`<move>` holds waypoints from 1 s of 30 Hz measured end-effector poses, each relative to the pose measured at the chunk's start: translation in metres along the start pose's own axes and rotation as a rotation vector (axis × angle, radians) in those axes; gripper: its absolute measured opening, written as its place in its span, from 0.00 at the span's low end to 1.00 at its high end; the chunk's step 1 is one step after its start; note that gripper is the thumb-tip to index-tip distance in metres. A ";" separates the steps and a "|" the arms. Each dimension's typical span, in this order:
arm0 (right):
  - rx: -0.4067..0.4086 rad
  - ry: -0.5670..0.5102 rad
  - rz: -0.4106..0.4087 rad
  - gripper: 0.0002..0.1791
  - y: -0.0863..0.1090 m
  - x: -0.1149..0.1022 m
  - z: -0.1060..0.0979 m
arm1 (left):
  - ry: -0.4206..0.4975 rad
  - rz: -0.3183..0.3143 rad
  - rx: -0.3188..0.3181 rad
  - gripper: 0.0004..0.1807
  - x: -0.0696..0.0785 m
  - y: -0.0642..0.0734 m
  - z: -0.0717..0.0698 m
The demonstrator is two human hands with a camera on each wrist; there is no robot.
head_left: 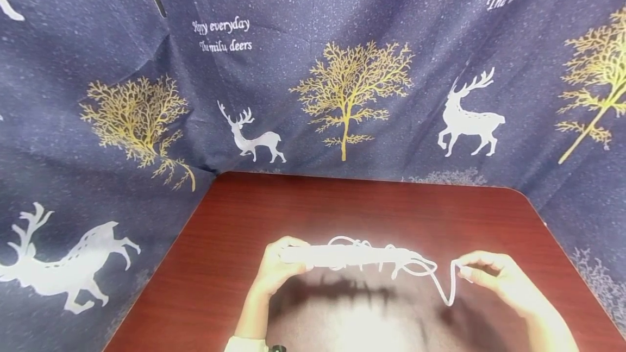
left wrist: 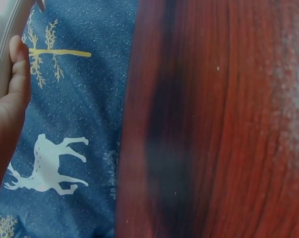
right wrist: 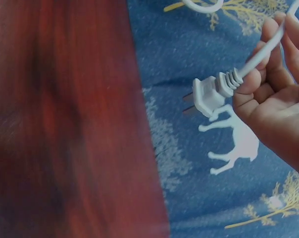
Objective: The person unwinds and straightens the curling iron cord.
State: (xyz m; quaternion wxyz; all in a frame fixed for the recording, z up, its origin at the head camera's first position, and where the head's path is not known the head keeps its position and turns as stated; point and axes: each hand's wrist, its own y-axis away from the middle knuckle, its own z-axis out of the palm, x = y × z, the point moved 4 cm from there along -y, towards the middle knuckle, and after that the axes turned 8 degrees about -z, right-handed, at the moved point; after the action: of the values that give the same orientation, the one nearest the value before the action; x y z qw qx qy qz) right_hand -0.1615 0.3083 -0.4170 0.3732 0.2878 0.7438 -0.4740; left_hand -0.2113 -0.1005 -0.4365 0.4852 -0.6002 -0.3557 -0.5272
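Note:
A long white power strip (head_left: 337, 256), washed out by glare, is held level above the table by my left hand (head_left: 277, 266), which grips its left end. Loops of white cord (head_left: 424, 270) are wound loosely around the strip and stick out above and below it. From its right end the cord dips and rises to my right hand (head_left: 504, 280), where thumb and fingers pinch it. In the right wrist view a two-pin plug (right wrist: 209, 96) pokes out just past those fingers. The left wrist view shows only part of the strip (left wrist: 2, 47), with the thumb along it.
Below both hands is a reddish-brown wooden table (head_left: 293, 200) with rounded far corners and a bright glare patch near its front. Dark blue cloth (head_left: 313, 20) printed with deer and trees hangs behind the table and along both sides.

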 end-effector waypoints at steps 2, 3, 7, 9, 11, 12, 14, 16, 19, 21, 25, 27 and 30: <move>-0.022 0.003 0.008 0.16 0.004 0.005 0.000 | -0.006 0.016 0.016 0.20 0.001 0.000 -0.001; -0.029 0.007 0.021 0.16 0.006 0.007 0.000 | -0.009 0.023 0.024 0.20 0.002 0.000 -0.002; -0.041 0.011 0.082 0.13 0.014 0.016 0.002 | -0.009 0.042 0.055 0.20 0.006 0.001 -0.006; -0.040 -0.036 0.143 0.11 0.018 0.023 0.003 | -0.011 0.047 0.066 0.20 0.007 0.001 -0.007; -0.025 -0.055 0.188 0.10 0.022 0.028 0.006 | -0.013 0.054 0.077 0.20 0.008 0.001 -0.008; -0.018 -0.062 0.217 0.10 0.024 0.032 0.007 | -0.016 0.057 0.081 0.20 0.008 0.001 -0.009; -0.009 -0.078 0.242 0.09 0.027 0.036 0.008 | -0.014 0.063 0.081 0.20 0.009 0.000 -0.009; -0.013 -0.064 0.230 0.09 0.027 0.040 0.010 | -0.012 0.071 0.082 0.20 0.010 0.000 -0.010; -0.018 -0.041 0.223 0.08 0.026 0.045 0.012 | -0.014 0.091 0.081 0.20 0.012 -0.002 -0.011; -0.011 0.031 0.226 0.07 0.024 0.049 0.012 | -0.013 0.107 0.080 0.19 0.014 -0.002 -0.011; -0.002 0.255 0.215 0.07 0.020 0.053 0.012 | -0.003 0.123 0.072 0.19 0.015 -0.003 -0.012; 0.011 0.302 0.225 0.09 0.020 0.054 0.012 | 0.003 0.123 0.069 0.19 0.016 -0.003 -0.012; 0.043 0.360 0.243 0.12 0.019 0.053 0.011 | 0.000 0.121 0.069 0.19 0.016 -0.004 -0.011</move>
State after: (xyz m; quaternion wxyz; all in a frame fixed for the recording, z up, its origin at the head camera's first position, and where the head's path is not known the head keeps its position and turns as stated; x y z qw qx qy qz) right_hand -0.1731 0.3093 -0.4726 0.2827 0.4633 0.7479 -0.3822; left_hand -0.2148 -0.1119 -0.4200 0.5365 -0.6037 -0.3366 -0.4842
